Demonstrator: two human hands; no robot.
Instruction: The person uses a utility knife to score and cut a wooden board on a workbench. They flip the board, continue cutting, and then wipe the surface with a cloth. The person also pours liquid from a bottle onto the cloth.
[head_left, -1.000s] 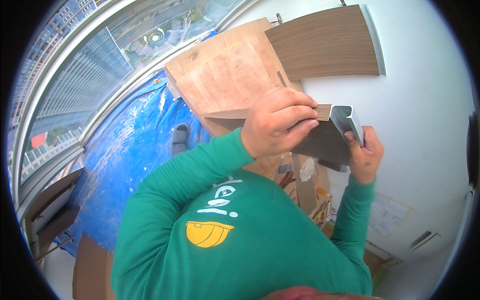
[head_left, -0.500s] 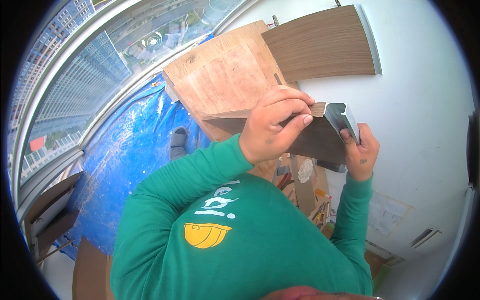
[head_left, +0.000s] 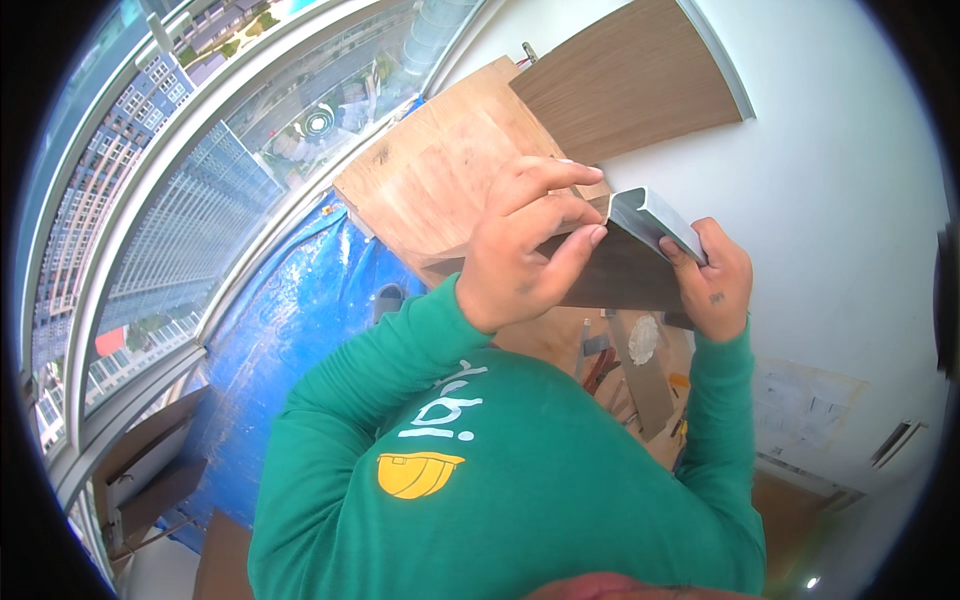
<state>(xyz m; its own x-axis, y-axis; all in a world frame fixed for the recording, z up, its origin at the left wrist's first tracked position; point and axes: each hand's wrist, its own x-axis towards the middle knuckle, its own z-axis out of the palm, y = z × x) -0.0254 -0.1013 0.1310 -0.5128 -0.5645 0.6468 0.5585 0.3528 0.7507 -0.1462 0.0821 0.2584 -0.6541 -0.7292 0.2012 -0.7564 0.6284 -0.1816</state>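
Before my chest stands a dark wood-grain panel [head_left: 625, 275], tilted, with a silver metal channel [head_left: 662, 222] along its right edge. My left hand [head_left: 520, 240] is at the panel's upper corner, thumb and middle finger closed in a pinch at its edge beside the channel's end. Its index finger is raised and stretched out above them. My right hand [head_left: 718, 280] grips the channel from the right, thumb on the near side and fingers curled behind. The panel's left part is partly hidden by my left hand and arm.
A wooden worktop [head_left: 450, 150] lies ahead. A second wood-grain panel [head_left: 630, 85] leans by the white wall [head_left: 830, 200]. Tools and a strip [head_left: 640, 375] lie below the held panel. Blue sheeting [head_left: 260, 360] covers the floor at left, beside tall windows [head_left: 330, 130].
The panel and channel have shifted slightly left in view, with both hands. My left index finger has lifted and straightened away from the thumb. The view has turned slightly.
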